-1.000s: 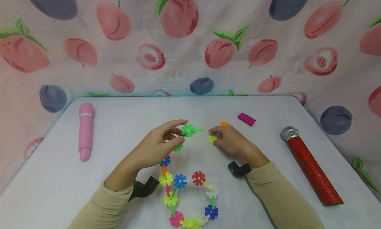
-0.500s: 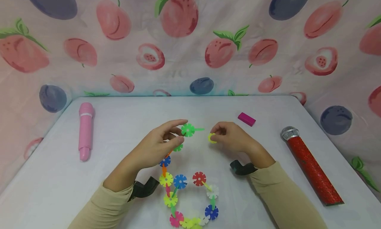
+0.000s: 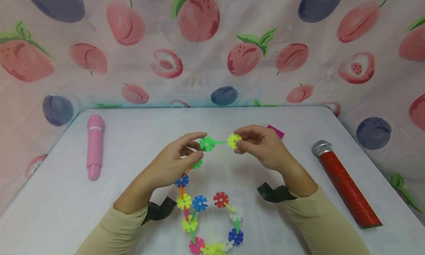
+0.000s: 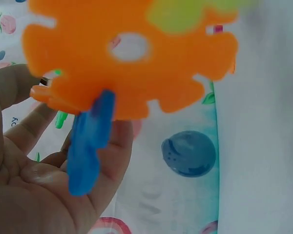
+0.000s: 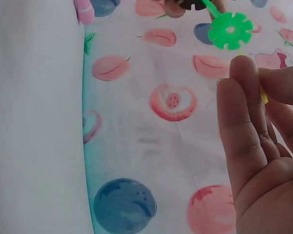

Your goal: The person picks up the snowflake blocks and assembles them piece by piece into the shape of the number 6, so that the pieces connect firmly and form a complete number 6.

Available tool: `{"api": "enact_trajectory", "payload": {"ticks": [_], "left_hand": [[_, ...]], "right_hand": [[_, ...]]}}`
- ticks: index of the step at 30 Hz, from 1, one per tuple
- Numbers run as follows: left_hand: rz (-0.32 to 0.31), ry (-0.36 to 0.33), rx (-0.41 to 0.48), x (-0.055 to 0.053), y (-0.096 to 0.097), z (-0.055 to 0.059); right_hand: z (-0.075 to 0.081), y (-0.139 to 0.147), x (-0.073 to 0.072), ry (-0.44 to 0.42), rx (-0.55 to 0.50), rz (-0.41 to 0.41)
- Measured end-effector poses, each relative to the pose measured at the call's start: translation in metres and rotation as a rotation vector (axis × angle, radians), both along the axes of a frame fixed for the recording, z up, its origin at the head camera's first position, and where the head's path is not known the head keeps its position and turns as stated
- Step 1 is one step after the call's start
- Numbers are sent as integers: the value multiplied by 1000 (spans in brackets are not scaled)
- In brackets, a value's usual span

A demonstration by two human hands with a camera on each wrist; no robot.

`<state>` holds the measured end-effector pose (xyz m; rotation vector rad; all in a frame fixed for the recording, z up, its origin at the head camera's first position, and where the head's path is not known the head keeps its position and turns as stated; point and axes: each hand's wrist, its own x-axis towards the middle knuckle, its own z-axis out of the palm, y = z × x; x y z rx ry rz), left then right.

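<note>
My left hand (image 3: 170, 163) pinches the upper end of a chain of notched plastic snowflake discs, at a green snowflake disc (image 3: 207, 144). Another green disc (image 3: 220, 142) juts edge-on from it to the right. Between thumb and fingers, my right hand (image 3: 263, 146) pinches a loose yellow snowflake disc (image 3: 233, 141), a small gap from the green one's tip. The chain hangs past a blue disc (image 3: 181, 180) and curves over the table to a red disc (image 3: 220, 199). An orange disc (image 4: 176, 73) fills much of the left wrist view; fingers mostly hide the yellow disc in the right wrist view.
On the white table (image 3: 132, 129), a pink microphone-shaped toy (image 3: 95, 148) lies far left and a red microphone (image 3: 346, 185) lies right. A magenta block (image 3: 276, 131) is partly behind my right hand. A fruit-print cloth (image 3: 199, 81) rises behind the table.
My right hand has gripped the yellow disc and raised it toward the green discs, turning its face into view. The left hand stays nearly still with the chain.
</note>
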<state>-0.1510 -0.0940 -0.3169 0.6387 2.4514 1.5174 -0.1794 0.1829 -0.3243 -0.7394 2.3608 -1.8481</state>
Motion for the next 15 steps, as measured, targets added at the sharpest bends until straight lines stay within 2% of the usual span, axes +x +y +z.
{"api": "enact_trajectory", "payload": {"ticks": [4,15], "left_hand": [[4,-2,-3,0,0,0],[-3,-26,-6,0,1,0]], "right_hand": [[2,-2,3,15,-8,-1],[3,-7,6,-11,-21,1]]}}
